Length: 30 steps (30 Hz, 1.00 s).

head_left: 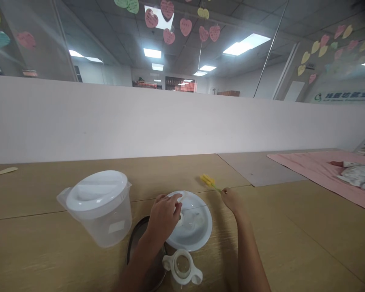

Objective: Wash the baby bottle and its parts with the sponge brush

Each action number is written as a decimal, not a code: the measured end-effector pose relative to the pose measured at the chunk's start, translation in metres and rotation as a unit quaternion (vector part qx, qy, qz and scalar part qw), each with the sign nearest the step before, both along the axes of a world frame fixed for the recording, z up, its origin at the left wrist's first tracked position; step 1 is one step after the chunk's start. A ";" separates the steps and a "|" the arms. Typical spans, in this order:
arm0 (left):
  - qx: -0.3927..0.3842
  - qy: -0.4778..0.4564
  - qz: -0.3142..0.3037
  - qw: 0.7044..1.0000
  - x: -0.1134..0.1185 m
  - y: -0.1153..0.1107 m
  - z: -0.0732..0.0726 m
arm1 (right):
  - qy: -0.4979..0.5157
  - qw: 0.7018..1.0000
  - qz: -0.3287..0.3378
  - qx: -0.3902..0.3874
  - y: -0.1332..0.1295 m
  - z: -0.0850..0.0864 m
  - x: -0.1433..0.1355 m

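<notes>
My left hand (166, 215) reaches over the left side of a shallow white bowl (203, 235), its fingers bent and apart. Whether the fingertips touch the bowl is unclear. Something clear and shiny shows inside the bowl. My right hand (230, 199) is closed round the thin green handle of a brush-like tool with a yellow head (208, 180), held just right of the bowl. In front of the bowl stands a white two-eared egg separator (182, 265), seemingly on a clear cup. A dark round pan (136, 235) lies partly under my left forearm.
A clear plastic pitcher (115, 215) with a white lid (97, 190) stands at the left. A pink cloth (310, 166) with a patterned fabric item (359, 175) lies far right. A low white wall (170, 125) backs the wooden table (280, 243).
</notes>
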State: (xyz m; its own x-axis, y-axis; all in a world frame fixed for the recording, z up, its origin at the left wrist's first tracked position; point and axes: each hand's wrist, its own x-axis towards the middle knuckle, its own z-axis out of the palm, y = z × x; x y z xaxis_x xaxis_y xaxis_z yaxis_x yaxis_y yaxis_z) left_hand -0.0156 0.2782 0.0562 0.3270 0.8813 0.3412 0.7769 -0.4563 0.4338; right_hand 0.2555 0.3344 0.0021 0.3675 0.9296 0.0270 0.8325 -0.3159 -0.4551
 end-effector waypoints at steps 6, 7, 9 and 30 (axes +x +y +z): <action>-0.050 -0.207 -0.005 0.977 -0.007 -0.002 0.006 | 0.165 0.972 0.080 0.144 -0.036 0.062 -0.029; -0.055 -0.241 -0.009 0.969 -0.009 -0.001 0.006 | 0.210 0.956 0.120 0.165 -0.044 0.071 -0.036; -0.058 -0.292 -0.011 0.954 -0.011 0.000 0.007 | 0.246 0.934 0.192 0.174 -0.058 0.085 -0.049; -0.235 -0.777 0.045 0.582 -0.011 0.001 0.022 | 0.138 0.954 0.178 0.196 -0.079 0.103 -0.090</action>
State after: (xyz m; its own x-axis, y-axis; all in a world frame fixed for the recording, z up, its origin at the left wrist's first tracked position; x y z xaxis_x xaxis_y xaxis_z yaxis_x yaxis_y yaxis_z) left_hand -0.0265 0.2788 0.0786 -0.1095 0.9864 -0.1228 -0.7086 0.0092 0.7056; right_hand 0.1650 0.2556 0.1051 0.0747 0.9349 0.3468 0.6867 0.2039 -0.6977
